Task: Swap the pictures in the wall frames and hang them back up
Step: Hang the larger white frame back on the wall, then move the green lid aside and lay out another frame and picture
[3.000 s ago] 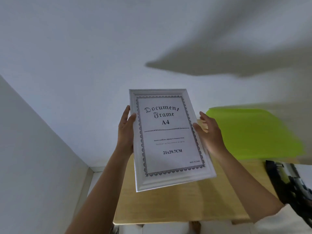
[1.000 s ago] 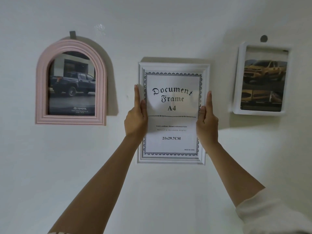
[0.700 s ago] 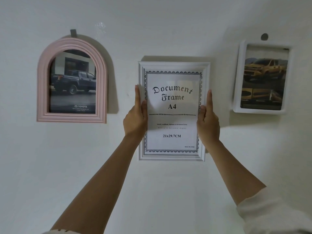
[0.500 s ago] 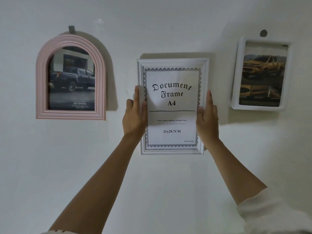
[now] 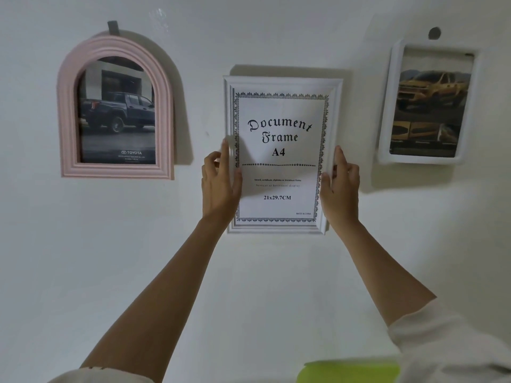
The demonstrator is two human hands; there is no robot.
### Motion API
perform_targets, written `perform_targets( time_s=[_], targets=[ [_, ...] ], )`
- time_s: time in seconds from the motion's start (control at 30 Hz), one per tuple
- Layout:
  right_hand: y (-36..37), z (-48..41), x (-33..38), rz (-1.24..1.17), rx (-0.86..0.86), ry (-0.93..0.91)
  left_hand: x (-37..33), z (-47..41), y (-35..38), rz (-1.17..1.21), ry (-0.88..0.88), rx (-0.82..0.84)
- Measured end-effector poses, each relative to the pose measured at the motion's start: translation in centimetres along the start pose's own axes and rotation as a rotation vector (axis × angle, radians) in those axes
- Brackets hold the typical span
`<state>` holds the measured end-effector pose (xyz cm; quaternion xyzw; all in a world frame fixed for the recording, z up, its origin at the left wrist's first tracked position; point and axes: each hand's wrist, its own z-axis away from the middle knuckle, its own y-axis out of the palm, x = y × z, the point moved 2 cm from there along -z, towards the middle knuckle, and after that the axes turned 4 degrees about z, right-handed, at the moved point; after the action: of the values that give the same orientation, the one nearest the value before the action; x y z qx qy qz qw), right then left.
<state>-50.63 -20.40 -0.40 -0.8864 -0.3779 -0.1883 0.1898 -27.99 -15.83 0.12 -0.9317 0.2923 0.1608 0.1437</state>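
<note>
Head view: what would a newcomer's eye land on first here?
The left hand and right hand grip a white document frame by its side edges, centred on the wall. A pink arched frame showing a dark pickup hangs to its left, a plain white frame showing a yellow truck to its right.

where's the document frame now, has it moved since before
Yes, up. The document frame was level with the green sheet; now it is well above it, between the pink arched frame and the white car frame.
</note>
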Motion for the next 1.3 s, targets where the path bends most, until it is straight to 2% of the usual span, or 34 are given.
perform_targets(
  time_s=[0.37,0.57,0.73,1.0,1.17,1.3],
  targets=[
    [-2.0,1.3,1.0,0.063,0.088,-0.009,-1.0,0.8,-2.0,-0.130,-0.038,0.042],
    [-6.1,7.3,-0.8,0.234,0.213,0.075,-1.9,8.2,-2.5,-0.036,-0.131,0.124],
    [-10.8,17.2,-6.1,0.427,0.450,0.297,-1.2,20.8,-1.2,-0.039,-0.288,0.353],
    [-20.0,32.4,-18.9,0.689,0.885,0.610,-3.0,39.0,3.7,-0.095,-0.534,0.864],
    [-23.2,36.7,-25.4,0.742,1.037,0.672,-4.5,45.7,6.5,-0.154,-0.732,0.923],
    [-24.0,37.3,-28.8,0.625,1.016,0.718,-6.2,48.3,8.1,-0.142,-0.861,0.895]
  ],
)
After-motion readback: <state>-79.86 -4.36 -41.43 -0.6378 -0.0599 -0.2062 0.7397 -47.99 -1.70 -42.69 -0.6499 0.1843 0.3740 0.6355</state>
